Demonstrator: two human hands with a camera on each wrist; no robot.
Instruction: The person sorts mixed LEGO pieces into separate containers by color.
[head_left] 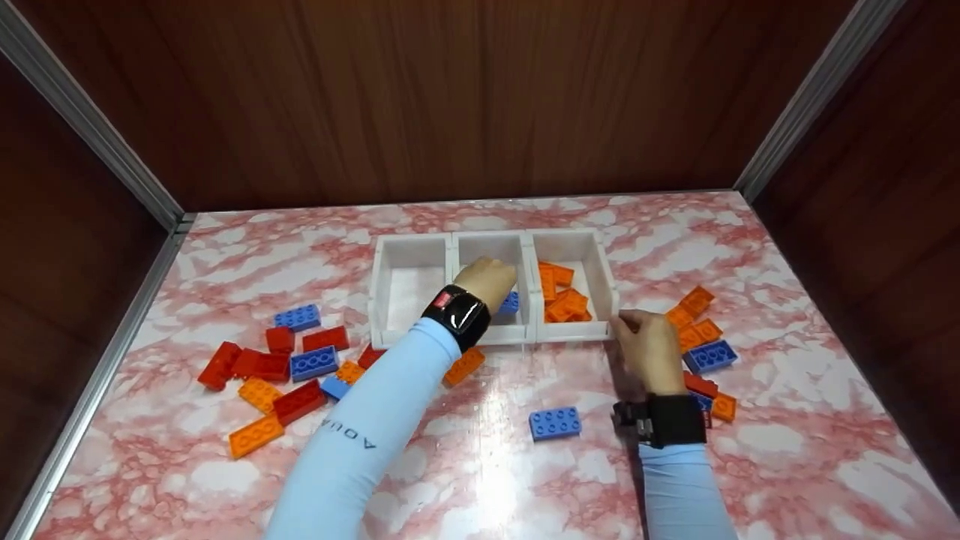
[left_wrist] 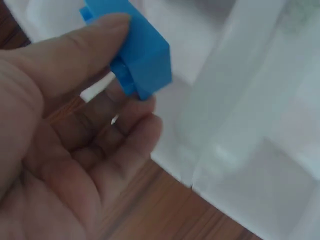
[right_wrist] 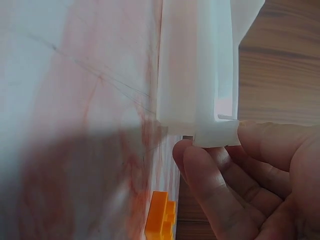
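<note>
Left hand is reaching over the middle compartment of the white tray; its grip is pinching a blue brick, thumb flat on one side. In the left wrist view the brick's long axis is running across the line of the divider, one end pointing towards it. Brick is lying inside the compartment's outline; floor contact: cannot tell. Left hand is being the nearer one. Right hand is grasping the tray's near right corner, one compartment over.
</note>
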